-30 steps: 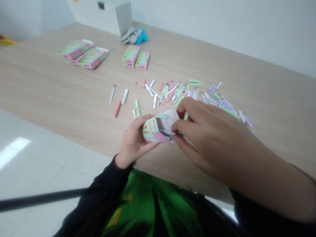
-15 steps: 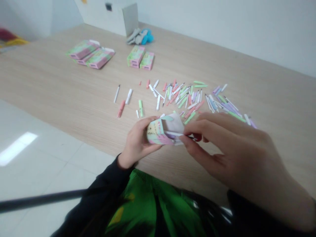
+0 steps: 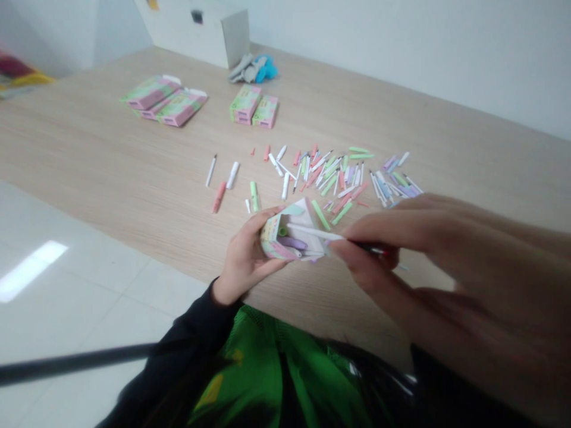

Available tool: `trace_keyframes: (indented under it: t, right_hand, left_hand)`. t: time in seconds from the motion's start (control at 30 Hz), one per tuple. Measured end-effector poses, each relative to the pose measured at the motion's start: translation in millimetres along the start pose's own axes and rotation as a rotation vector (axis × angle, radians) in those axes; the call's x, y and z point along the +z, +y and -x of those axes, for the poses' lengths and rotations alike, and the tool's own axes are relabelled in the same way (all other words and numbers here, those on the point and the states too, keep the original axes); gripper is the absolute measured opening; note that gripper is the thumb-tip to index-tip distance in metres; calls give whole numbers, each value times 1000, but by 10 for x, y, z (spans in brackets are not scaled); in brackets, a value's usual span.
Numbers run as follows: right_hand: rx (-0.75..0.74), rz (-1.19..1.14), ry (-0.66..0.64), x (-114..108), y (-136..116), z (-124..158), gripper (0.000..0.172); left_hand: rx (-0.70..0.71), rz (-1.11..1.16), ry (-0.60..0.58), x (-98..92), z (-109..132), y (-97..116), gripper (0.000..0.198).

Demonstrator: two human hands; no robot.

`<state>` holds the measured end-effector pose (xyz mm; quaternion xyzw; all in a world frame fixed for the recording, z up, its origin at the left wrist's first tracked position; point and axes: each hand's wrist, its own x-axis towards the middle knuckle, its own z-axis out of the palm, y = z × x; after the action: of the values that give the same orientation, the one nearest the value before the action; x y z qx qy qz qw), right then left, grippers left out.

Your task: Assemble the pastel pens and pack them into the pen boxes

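My left hand is wrapped round a small pastel box at the table's near edge, its open end facing right. Inside the box lie a purple pen and others. My right hand pinches a white pen between thumb and forefinger, with the pen's far end inside the box mouth. Behind both hands several loose pastel pens and caps lie scattered on the wood.
The wooden table runs back to a white wall. Three closed pink-green boxes lie far left, two more at centre back. A grey and blue cloth lies beside a white box. White floor tiles lie to the left.
My right hand has drawn back to the right and now pinches a white pen pointing into the box. The box mouth has come into view with pens inside.
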<state>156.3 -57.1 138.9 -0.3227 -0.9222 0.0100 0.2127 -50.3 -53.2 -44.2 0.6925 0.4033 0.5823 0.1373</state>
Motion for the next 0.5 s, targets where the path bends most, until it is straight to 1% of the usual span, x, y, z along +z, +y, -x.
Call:
trace_keyframes:
  t: [0.07, 0.2, 0.3, 0.37, 0.5]
  right_hand:
    - [-52, 22, 31, 82, -29, -61, 32]
    - [-136, 88, 54, 205, -8, -104, 22]
    - [-140, 109, 70, 261, 25, -126, 23]
    - [-128, 112, 59, 283, 38, -152, 23]
    - [-120, 114, 24, 301, 41, -199, 17]
  left_hand:
    - [18, 20, 16, 4, 10, 10, 63]
    - [88, 60, 42, 11, 26, -20, 65]
    - [96, 71, 31, 10, 33, -63, 65]
    - [97, 69, 10, 10, 36, -86, 65]
    - [88, 80, 9, 19, 32, -102, 63]
